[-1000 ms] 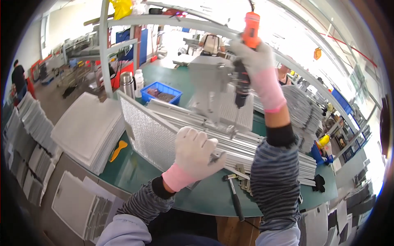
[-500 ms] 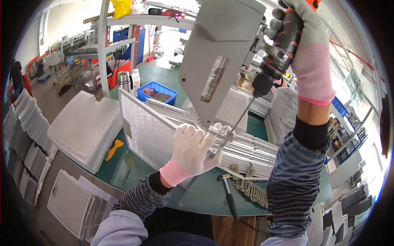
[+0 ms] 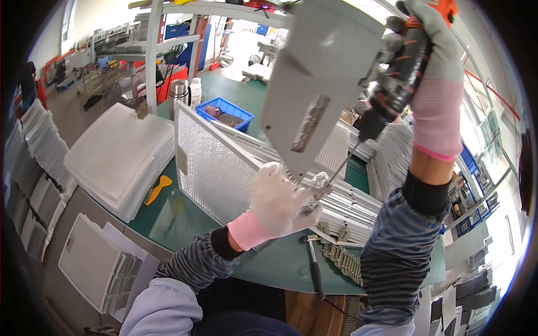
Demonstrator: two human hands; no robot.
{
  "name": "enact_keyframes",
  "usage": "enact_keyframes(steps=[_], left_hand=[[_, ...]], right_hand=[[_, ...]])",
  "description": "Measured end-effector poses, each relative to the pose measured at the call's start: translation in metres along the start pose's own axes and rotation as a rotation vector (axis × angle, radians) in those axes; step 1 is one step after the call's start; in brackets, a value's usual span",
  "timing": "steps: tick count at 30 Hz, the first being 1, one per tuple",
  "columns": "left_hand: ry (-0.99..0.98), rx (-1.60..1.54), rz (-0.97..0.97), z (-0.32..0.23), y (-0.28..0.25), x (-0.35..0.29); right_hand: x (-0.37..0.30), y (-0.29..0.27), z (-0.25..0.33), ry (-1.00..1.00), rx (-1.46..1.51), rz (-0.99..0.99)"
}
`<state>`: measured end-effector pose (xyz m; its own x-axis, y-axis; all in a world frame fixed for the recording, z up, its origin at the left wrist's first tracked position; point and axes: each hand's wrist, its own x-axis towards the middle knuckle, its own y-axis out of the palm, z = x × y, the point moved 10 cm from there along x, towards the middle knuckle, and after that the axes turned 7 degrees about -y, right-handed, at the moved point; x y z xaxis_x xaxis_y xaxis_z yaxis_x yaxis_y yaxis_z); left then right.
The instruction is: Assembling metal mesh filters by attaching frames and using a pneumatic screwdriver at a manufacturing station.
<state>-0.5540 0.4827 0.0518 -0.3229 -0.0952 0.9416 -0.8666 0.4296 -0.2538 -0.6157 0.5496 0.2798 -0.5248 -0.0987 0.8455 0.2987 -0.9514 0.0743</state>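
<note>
In my right hand (image 3: pixel 434 42), gloved in grey and pink, is a black and orange power drill (image 3: pixel 400 73), tilted down to the left. Its long thin bit slants to small metal fittings (image 3: pixel 322 185). My left hand (image 3: pixel 280 201), in a white glove with a pink cuff, is closed round these fittings, its fingertips partly hidden. Just above it hangs the pointed lower end of a grey slotted plate (image 3: pixel 319 61), beside the drill; whether the two are joined I cannot tell. A silver mesh-faced panel (image 3: pixel 213 168) stands tilted left of my left hand.
On the green table (image 3: pixel 252 274) lie a hammer (image 3: pixel 315 266), linked metal clips (image 3: pixel 344 260) and an orange scraper (image 3: pixel 158 189). White panels (image 3: pixel 120 157) are stacked at left. A blue bin (image 3: pixel 224 115) of small parts and a steel flask (image 3: pixel 178 95) stand farther back.
The view has shifted slightly. The drill and grey plate sit a little farther right and lower, and my left hand farther right. Both hands keep their hold.
</note>
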Motion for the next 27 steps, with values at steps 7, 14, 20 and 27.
enact_keyframes(steps=[7,14,20,27], left_hand=[[-0.007,-0.019,0.009,0.004,0.006,0.002],[0.004,-0.052,-0.015,0.006,0.006,0.001],[-0.033,-0.047,0.007,0.005,0.008,-0.001],[-0.093,0.032,0.08,0.01,0.013,-0.007]], right_hand=[[0.002,-0.003,-0.001,-0.07,-0.06,-0.044],[0.005,0.003,-0.012,-0.05,0.111,0.052],[-0.004,0.009,0.004,-0.159,-0.001,0.072],[-0.033,0.012,-0.034,0.001,0.004,0.073]])
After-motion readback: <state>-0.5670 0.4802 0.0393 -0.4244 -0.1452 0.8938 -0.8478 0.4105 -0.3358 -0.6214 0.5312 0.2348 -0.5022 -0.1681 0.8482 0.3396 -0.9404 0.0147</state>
